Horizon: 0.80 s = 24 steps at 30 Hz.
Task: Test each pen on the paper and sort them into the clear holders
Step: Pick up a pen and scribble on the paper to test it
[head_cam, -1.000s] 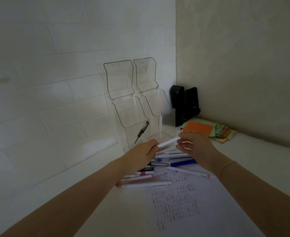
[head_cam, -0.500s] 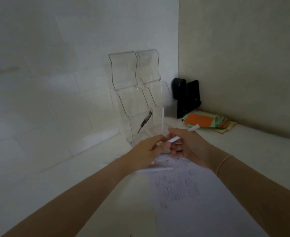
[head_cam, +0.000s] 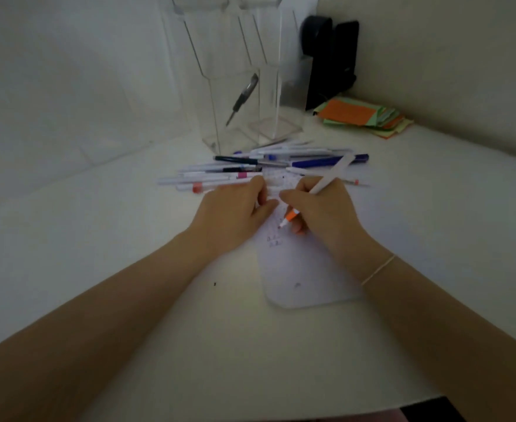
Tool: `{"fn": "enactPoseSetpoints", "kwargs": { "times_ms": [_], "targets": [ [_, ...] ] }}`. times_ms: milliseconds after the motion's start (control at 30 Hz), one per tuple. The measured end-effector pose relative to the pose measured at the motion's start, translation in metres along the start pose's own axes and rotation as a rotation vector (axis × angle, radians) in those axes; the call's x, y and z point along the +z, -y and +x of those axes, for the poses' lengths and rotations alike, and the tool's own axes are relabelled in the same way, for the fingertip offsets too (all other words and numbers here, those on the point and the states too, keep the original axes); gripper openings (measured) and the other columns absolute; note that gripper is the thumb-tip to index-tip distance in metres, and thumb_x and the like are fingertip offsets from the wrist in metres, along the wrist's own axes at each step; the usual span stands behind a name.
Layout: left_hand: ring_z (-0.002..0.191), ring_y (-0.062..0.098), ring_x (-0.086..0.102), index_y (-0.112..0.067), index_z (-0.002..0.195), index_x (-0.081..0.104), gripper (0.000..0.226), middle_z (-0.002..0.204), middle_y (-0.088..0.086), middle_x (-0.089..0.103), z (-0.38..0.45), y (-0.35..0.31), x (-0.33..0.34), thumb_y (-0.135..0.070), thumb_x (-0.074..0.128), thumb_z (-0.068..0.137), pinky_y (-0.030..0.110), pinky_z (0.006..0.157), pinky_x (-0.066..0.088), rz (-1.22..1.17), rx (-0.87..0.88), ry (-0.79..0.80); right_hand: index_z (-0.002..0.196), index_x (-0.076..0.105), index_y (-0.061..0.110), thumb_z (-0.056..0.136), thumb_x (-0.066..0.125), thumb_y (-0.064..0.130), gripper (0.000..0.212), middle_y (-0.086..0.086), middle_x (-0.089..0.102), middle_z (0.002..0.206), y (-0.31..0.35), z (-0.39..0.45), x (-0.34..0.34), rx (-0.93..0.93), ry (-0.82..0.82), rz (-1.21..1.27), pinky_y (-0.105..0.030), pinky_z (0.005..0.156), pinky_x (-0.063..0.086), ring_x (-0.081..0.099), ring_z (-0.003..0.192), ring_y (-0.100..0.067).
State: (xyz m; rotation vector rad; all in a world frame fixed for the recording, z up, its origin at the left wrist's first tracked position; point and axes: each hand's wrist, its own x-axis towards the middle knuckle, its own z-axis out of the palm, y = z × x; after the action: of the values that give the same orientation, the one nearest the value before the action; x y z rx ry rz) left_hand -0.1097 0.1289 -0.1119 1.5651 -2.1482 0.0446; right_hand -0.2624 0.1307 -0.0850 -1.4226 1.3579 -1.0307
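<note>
Fingers of the right hand (head_cam: pixel 326 214) were curled around a white pen with an orange grip (head_cam: pixel 320 187), and I saw its tip touching the paper (head_cam: pixel 305 269) among small scribbles. The pen leaned toward 1 o'clock. The left hand (head_cam: pixel 235 214) rested on the paper just beside it, at 9 o'clock, fingers bent inward; whether it held something I could not tell. At 12 o'clock from the hands lay the pile of pens (head_cam: pixel 266 166), and farther at 12 stood the clear holders (head_cam: pixel 241 86), one dark pen (head_cam: pixel 241 99) leaning inside.
</note>
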Motion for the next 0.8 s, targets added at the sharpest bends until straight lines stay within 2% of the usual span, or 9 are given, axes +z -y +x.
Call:
{"fn": "enactPoseSetpoints", "kwargs": {
  "times_ms": [67, 133, 267, 400, 500, 600, 667, 800],
  "targets": [
    [0.059, 0.013, 0.046, -0.020, 0.078, 0.043, 0.025, 0.058, -0.013, 0.036, 0.000, 0.000, 0.001, -0.040, 0.050, 0.092, 0.028, 0.052, 0.035, 0.025, 0.017, 0.023, 0.054, 0.045, 0.010, 0.086, 0.060, 0.007, 0.035, -0.007, 0.052, 0.046, -0.008, -0.001, 0.004, -0.042, -0.107, -0.098, -0.012, 0.034, 0.036, 0.046, 0.028, -0.004],
    [0.059, 0.013, 0.046, -0.020, 0.077, 0.043, 0.026, 0.060, -0.013, 0.036, 0.001, 0.001, 0.001, -0.041, 0.049, 0.092, 0.028, 0.054, 0.037, 0.048, 0.033, 0.027, 0.055, 0.045, 0.008, 0.084, 0.058, 0.005, 0.032, -0.011, 0.050, 0.050, -0.011, -0.001, 0.006, -0.083, -0.156, -0.144, -0.010, 0.034, 0.034, 0.045, 0.028, -0.004],
    [0.061, 0.014, 0.048, -0.019, 0.080, 0.046, 0.026, 0.066, -0.007, 0.045, 0.002, 0.002, 0.003, -0.041, 0.047, 0.093, 0.028, 0.054, 0.036, 0.067, 0.052, 0.011, 0.061, 0.055, -0.003, 0.080, 0.056, 0.001, 0.019, -0.015, 0.051, 0.051, -0.014, -0.002, 0.006, -0.134, -0.177, -0.198, -0.009, 0.035, 0.033, 0.045, 0.029, -0.004],
    [0.064, 0.015, 0.048, -0.019, 0.081, 0.044, 0.026, 0.071, -0.005, 0.047, 0.001, 0.003, 0.003, -0.041, 0.047, 0.094, 0.028, 0.056, 0.037, 0.057, 0.064, -0.005, 0.066, 0.055, -0.015, 0.079, 0.057, 0.001, 0.021, -0.027, 0.056, 0.057, -0.016, -0.001, 0.005, -0.142, -0.184, -0.214, -0.012, 0.034, 0.035, 0.045, 0.028, -0.005],
    [0.065, 0.014, 0.047, -0.020, 0.081, 0.045, 0.026, 0.074, -0.005, 0.049, 0.001, 0.004, 0.004, -0.042, 0.047, 0.094, 0.027, 0.056, 0.033, 0.061, 0.056, -0.002, 0.065, 0.056, -0.012, 0.079, 0.057, 0.000, 0.019, -0.017, 0.051, 0.050, -0.016, -0.001, 0.006, -0.160, -0.173, -0.248, -0.009, 0.034, 0.033, 0.045, 0.029, -0.005],
    [0.064, 0.013, 0.047, -0.020, 0.082, 0.045, 0.026, 0.072, -0.006, 0.047, 0.001, 0.004, 0.004, -0.043, 0.047, 0.093, 0.028, 0.056, 0.035, 0.059, 0.051, -0.003, 0.063, 0.052, -0.013, 0.080, 0.056, 0.001, 0.022, -0.018, 0.046, 0.053, -0.017, 0.000, 0.008, -0.208, -0.190, -0.281, -0.012, 0.038, 0.032, 0.044, 0.038, -0.012],
    [0.063, 0.013, 0.047, -0.020, 0.082, 0.045, 0.026, 0.070, -0.007, 0.045, 0.001, 0.004, 0.005, -0.043, 0.047, 0.093, 0.028, 0.056, 0.037, 0.062, 0.046, 0.003, 0.063, 0.051, -0.012, 0.081, 0.055, 0.002, 0.023, -0.021, 0.046, 0.057, -0.019, 0.000, 0.007, -0.232, -0.206, -0.280, -0.015, 0.041, 0.032, 0.043, 0.050, -0.023],
    [0.063, 0.013, 0.047, -0.020, 0.082, 0.044, 0.026, 0.067, -0.009, 0.042, 0.001, 0.003, 0.004, -0.043, 0.047, 0.093, 0.027, 0.057, 0.037, 0.063, 0.035, 0.012, 0.065, 0.049, -0.018, 0.079, 0.056, 0.002, 0.025, -0.033, 0.052, 0.061, -0.020, 0.002, 0.006, -0.252, -0.215, -0.269, -0.021, 0.044, 0.035, 0.042, 0.051, -0.024]
  ]
}}
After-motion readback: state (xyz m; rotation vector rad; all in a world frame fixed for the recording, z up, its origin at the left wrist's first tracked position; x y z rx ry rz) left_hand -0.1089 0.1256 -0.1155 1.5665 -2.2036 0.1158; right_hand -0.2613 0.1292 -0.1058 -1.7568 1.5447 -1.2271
